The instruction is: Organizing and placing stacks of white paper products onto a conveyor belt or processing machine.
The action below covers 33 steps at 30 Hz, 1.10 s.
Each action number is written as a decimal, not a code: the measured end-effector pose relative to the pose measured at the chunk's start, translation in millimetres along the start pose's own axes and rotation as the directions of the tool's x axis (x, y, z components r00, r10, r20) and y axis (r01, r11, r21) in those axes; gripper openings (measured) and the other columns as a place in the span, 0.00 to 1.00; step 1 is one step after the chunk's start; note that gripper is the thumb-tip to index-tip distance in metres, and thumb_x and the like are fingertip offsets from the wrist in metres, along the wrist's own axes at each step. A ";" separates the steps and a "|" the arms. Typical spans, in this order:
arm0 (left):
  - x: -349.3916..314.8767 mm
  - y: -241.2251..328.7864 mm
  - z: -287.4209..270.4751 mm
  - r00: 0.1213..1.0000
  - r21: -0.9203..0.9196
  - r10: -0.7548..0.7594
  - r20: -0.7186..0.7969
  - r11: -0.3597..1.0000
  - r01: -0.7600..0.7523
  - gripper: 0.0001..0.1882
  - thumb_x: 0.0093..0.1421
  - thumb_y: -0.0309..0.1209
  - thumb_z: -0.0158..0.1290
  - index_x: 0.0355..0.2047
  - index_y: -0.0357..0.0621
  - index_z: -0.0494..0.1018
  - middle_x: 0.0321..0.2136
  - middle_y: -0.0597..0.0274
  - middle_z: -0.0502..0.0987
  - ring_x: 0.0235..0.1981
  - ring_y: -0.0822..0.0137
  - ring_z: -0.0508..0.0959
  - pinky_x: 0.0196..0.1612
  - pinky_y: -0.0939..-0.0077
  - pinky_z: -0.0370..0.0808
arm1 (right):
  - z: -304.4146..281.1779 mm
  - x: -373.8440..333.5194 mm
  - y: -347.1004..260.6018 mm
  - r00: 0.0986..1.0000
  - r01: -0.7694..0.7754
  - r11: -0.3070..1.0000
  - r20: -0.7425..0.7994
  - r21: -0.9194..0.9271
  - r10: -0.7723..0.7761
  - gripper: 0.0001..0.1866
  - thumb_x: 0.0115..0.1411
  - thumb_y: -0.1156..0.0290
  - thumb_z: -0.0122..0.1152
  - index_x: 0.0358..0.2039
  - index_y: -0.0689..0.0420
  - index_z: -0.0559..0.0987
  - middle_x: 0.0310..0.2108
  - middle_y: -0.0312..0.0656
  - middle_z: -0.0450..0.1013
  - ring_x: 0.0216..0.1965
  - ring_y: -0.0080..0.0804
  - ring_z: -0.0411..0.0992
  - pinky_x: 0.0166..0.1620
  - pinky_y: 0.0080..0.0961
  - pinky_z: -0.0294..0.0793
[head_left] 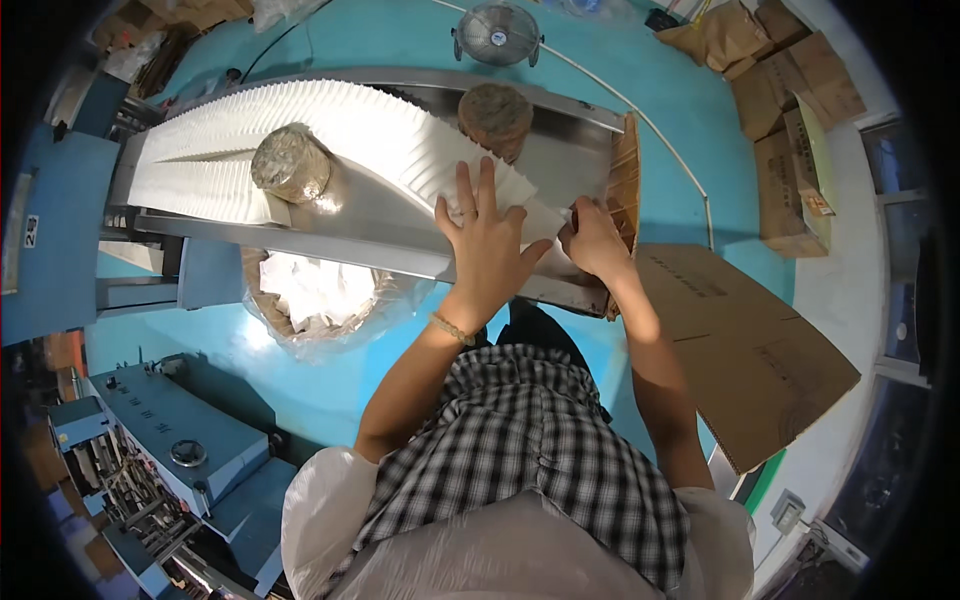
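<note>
A long row of white, thin paper-like pieces [300,105], standing packed in overlapping folds, curves along a metal trough [375,205]. My left hand [490,235] lies over the row's right end, fingers spread, palm down on the white pieces. Just right of it, my right hand [597,240] has its fingers curled together at the row's tip; what they pinch is hidden. A tape-wrapped cylindrical block [290,165] stands against the row on its near side. Another brown cylindrical block [495,120] sits on the far side, close beyond my left hand.
Brown cardboard [625,185] lines the trough's right end, with a large open carton flap [745,345] beside it. Below the trough stands a plastic-lined container [262,300] of white scraps. A blue machine [180,430] is at lower left, a fan [498,35] beyond, cartons [790,170] at right.
</note>
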State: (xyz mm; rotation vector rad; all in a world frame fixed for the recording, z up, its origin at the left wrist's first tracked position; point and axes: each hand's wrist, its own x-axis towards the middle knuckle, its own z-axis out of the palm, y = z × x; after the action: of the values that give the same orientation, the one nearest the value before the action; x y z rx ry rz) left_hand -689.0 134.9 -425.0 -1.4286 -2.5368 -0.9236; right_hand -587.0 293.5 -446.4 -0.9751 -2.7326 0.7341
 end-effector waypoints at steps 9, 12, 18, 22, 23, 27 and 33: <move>2.1 22.2 -16.1 0.993 0.012 -0.094 0.066 0.996 0.093 0.43 0.39 0.60 0.69 0.48 0.41 0.76 0.71 0.34 0.44 0.72 0.32 0.37 0.57 0.22 0.45 | -20.9 18.0 -25.0 0.968 -0.193 0.663 0.252 0.723 0.006 0.17 0.66 0.70 0.59 0.52 0.63 0.74 0.37 0.44 0.76 0.38 0.30 0.75 0.39 0.26 0.75; 2.5 14.2 -19.8 0.982 -0.006 -0.131 0.135 0.991 0.133 0.43 0.42 0.52 0.71 0.55 0.44 0.72 0.71 0.36 0.42 0.72 0.33 0.35 0.59 0.22 0.43 | -18.3 19.9 -13.7 0.957 -0.168 0.639 0.280 0.751 -0.077 0.17 0.65 0.70 0.59 0.52 0.63 0.74 0.37 0.47 0.77 0.39 0.31 0.76 0.40 0.27 0.75; 2.4 11.3 -25.4 0.959 0.002 -0.192 0.211 0.981 0.196 0.34 0.46 0.32 0.68 0.56 0.51 0.74 0.72 0.40 0.44 0.73 0.38 0.35 0.62 0.24 0.40 | -44.5 4.9 -10.2 0.986 0.151 0.988 -0.084 0.042 -0.147 0.14 0.60 0.77 0.55 0.46 0.65 0.74 0.34 0.59 0.77 0.37 0.54 0.78 0.39 0.44 0.76; 3.6 5.2 -16.0 0.972 0.042 -0.181 0.148 0.983 0.177 0.29 0.49 0.33 0.66 0.53 0.50 0.75 0.72 0.41 0.45 0.73 0.38 0.36 0.62 0.25 0.40 | -50.0 -0.6 -23.8 0.992 0.102 0.978 0.053 0.179 -0.113 0.11 0.58 0.78 0.55 0.41 0.67 0.76 0.32 0.59 0.78 0.36 0.60 0.77 0.39 0.49 0.75; 2.6 4.7 -15.1 0.976 0.059 -0.172 0.135 0.985 0.165 0.27 0.50 0.33 0.66 0.53 0.49 0.76 0.72 0.42 0.46 0.73 0.38 0.37 0.62 0.25 0.40 | -42.8 0.8 -26.2 0.992 0.081 0.968 0.074 0.239 -0.101 0.09 0.61 0.75 0.56 0.38 0.67 0.78 0.29 0.60 0.77 0.33 0.59 0.77 0.37 0.45 0.76; 3.5 14.3 -17.1 0.983 -0.019 -0.145 0.112 0.989 0.148 0.24 0.52 0.30 0.63 0.51 0.48 0.75 0.72 0.40 0.42 0.73 0.35 0.36 0.60 0.21 0.41 | -9.3 11.5 -12.4 0.992 0.093 0.878 0.034 0.470 -0.123 0.11 0.68 0.69 0.54 0.38 0.67 0.76 0.28 0.53 0.78 0.28 0.44 0.78 0.33 0.34 0.75; 0.0 15.0 -9.8 0.978 0.067 -0.207 0.021 0.976 0.205 0.16 0.53 0.28 0.60 0.44 0.46 0.76 0.72 0.45 0.47 0.73 0.37 0.38 0.60 0.21 0.41 | -21.5 39.9 -25.9 0.995 0.028 0.923 0.080 0.384 -0.063 0.18 0.69 0.58 0.55 0.42 0.64 0.76 0.26 0.47 0.76 0.32 0.39 0.79 0.38 0.31 0.77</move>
State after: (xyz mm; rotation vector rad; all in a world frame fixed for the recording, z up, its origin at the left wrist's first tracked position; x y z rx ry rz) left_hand -679.1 135.2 -410.1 -1.1865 -2.7490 -0.8451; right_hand -626.0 309.8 -415.9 -0.8021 -2.5273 1.2706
